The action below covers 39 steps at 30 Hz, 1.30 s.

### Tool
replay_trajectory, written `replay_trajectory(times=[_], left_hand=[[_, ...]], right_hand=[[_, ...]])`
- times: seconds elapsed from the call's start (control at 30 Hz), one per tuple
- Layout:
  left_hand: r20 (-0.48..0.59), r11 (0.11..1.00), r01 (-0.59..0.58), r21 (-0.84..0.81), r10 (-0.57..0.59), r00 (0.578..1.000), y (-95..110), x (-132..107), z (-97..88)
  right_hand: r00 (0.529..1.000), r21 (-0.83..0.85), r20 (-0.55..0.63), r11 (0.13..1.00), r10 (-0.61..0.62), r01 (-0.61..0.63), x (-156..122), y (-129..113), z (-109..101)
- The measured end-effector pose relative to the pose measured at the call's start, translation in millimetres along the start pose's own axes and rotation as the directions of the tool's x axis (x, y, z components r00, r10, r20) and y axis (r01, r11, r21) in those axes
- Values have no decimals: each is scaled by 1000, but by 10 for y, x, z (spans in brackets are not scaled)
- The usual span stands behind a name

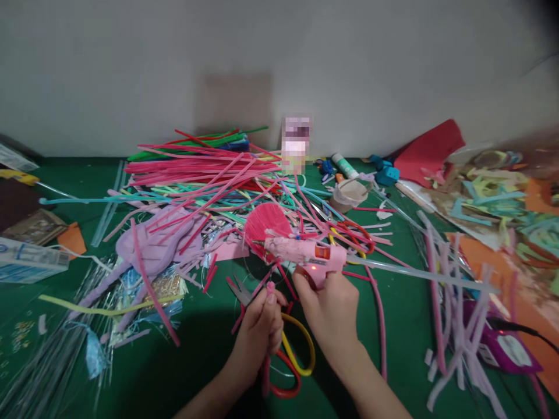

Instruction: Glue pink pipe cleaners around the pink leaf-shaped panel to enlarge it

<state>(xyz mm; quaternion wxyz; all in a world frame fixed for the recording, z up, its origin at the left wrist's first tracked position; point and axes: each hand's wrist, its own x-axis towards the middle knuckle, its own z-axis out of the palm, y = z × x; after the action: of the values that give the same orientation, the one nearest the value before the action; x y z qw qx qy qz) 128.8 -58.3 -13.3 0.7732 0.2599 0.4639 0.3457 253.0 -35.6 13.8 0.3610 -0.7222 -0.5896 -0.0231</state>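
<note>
My right hand [328,305] is closed around the grip of a pink hot glue gun [305,252], whose nozzle points left at a round pink fan-shaped pipe-cleaner piece [267,228]. A clear glue stick [419,273] sticks out of the gun's back to the right. My left hand [261,327] is closed in a pinch on a thin pink pipe cleaner [270,286], held upright just below the gun's tip. Scissors with a red and a yellow handle [292,361] lie on the green table [196,361] between my wrists.
A big heap of pink, red and green pipe cleaners [196,169] fills the table's middle and back. A paper cup [348,195], a glue stick [345,165], red paper [430,152] and paper scraps [498,198] lie to the right. A purple device with a cable [502,346] sits near the right.
</note>
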Motion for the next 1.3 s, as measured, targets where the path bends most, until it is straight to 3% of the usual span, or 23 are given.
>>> replay_trajectory(times=[0.13, 0.23, 0.3, 0.4, 0.5, 0.6, 0.7, 0.8, 0.9, 0.93, 1.0, 1.1, 1.17, 1.3], left_hand=[[-27, 991, -1, -137, -3, 1000, 80, -6, -10], [-93, 976, -44, -212, 24, 995, 142, 2, -57], [-124, 967, -70, -243, 41, 991, 168, 1, -87], [-112, 960, -64, -271, 35, 993, 172, -17, -108], [-58, 958, -40, -284, 24, 998, 147, -36, -101], [-17, 955, -27, -294, 23, 1000, 127, -37, -87], [7, 953, -10, -301, 13, 1000, 118, -35, -88], [61, 954, 24, -299, -6, 998, 98, -47, -104], [168, 952, 86, -293, -38, 985, 41, -65, -120], [217, 951, 114, -287, -52, 975, 13, -68, -122], [315, 948, 171, -268, -81, 946, -45, -70, -122], [400, 947, 205, -248, -92, 912, -107, -65, -104], [399, 949, 192, -251, -80, 913, -120, -71, -74], [341, 958, 129, -255, -35, 939, -147, -115, -2]], right_hand=[[980, 15, 31, 980, 196, -197, 14, 100, -155], [895, -17, 195, 914, 400, -405, 62, 334, -281], [852, -115, 250, 888, 460, -446, 87, 537, -337], [855, -280, 264, 884, 447, -375, 76, 830, -369], [893, -396, 264, 885, 364, -243, 21, 1042, -363], [900, -484, 304, 864, 313, -137, -16, 1147, -375], [889, -484, 342, 868, 304, -110, 4, 1123, -452], [908, -349, 292, 917, 301, -192, 74, 926, -556], [861, 25, 363, 920, 357, -392, 159, 591, -579], [832, 200, 431, 863, 348, -465, 186, 477, -558], [798, 495, 516, 652, 311, -574, 238, 292, -488], [756, 655, 589, 378, 288, -654, 319, 155, -387], [745, 677, 608, 312, 274, -667, 368, 122, -359], [765, 684, 594, 343, 250, -644, 425, 56, -372]])
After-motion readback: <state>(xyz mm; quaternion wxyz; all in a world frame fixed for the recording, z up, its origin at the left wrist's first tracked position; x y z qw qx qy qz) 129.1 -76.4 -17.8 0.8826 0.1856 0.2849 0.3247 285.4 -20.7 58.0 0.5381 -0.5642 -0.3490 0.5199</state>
